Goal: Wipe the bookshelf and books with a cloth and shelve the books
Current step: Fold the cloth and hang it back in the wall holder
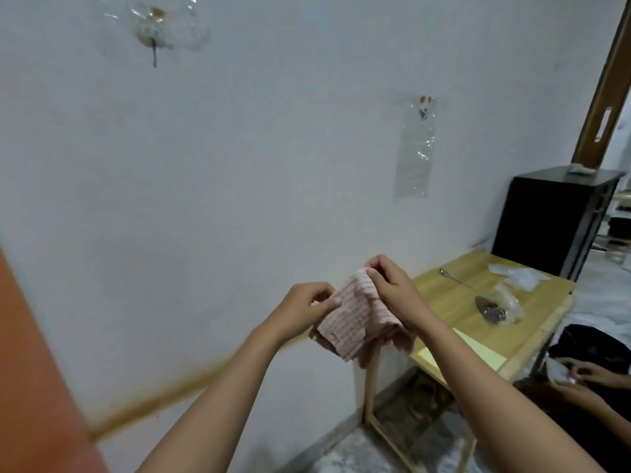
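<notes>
A pink striped cloth (355, 320) hangs in the air in front of a white wall, held between both hands. My left hand (305, 307) pinches its left edge between thumb and fingers. My right hand (389, 286) pinches its top corner, a little higher than the left. The lower part of the cloth droops in folds below my right wrist. No bookshelf or books can be made out; an orange surface (37, 387) fills the lower left corner, blurred.
A light wooden table (485, 314) stands at the right against the wall, with a spoon (454, 279), plastic wrappers and a yellow sheet on it. A dark cabinet (553, 220) stands behind it. Another person's hands (577, 375) show at the lower right.
</notes>
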Tool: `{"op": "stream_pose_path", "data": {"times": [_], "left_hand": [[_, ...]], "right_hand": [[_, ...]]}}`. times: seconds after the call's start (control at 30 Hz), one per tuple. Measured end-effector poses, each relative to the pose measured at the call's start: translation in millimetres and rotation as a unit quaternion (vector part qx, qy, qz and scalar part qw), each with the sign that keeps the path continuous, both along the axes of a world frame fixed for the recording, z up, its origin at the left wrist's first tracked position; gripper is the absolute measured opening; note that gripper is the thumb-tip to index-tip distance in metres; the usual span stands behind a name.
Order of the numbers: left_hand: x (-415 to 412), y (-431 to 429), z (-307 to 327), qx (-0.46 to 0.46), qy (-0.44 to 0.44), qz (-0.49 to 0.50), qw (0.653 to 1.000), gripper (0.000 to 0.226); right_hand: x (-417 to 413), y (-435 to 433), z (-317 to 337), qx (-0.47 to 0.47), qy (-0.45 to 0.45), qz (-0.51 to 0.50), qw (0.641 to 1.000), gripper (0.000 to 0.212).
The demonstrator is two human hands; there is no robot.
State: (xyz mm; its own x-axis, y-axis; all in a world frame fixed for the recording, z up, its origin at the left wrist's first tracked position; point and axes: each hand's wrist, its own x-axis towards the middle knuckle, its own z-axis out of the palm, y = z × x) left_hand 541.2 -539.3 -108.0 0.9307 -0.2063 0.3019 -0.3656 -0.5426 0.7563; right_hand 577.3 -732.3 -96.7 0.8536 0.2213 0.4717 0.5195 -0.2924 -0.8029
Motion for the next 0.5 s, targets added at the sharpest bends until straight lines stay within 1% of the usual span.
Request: {"op": "stream_pose_path", "data": {"times": [0.07, 0.13, 0.2, 0.27, 0.33, 0.43, 0.5], "left_hand": [[15.9, 16.5, 5.8, -0.033, -0.011, 0.029, 0.999, 0.013], [30.1, 37.1, 21.7, -0.039, -0.05, 0.067, 0.996, 0.012], [46.3, 66.9, 46.2, -0.036, -0.094, 0.103, 0.99, 0.011], [63.1, 98.5, 77.6, -0.022, -0.163, 0.141, 0.976, 0.008], [78.0, 129.0, 110.7, -0.007, -0.249, 0.177, 0.952, 0.007], [95.0, 171.1, 156.4, 0.014, -0.354, 0.227, 0.907, 0.006], [102.4, 199.0, 184.2, 0.025, -0.407, 0.263, 0.874, 0.005]], "right_hand": [[20.7, 11.6, 9.8, 0.009, -0.013, 0.017, 1.0, 0.017], [38.1, 26.2, 23.4, 0.005, -0.034, 0.044, 0.998, 0.018], [59.0, 54.6, 41.2, 0.005, -0.066, 0.073, 0.995, 0.023], [80.3, 89.8, 64.8, 0.012, -0.102, 0.081, 0.991, 0.031], [97.4, 127.4, 94.0, 0.028, -0.138, 0.087, 0.986, 0.031], [120.5, 181.0, 140.9, 0.043, -0.231, 0.078, 0.969, 0.015], [133.6, 214.9, 171.2, 0.055, -0.291, 0.073, 0.952, 0.012]]}}
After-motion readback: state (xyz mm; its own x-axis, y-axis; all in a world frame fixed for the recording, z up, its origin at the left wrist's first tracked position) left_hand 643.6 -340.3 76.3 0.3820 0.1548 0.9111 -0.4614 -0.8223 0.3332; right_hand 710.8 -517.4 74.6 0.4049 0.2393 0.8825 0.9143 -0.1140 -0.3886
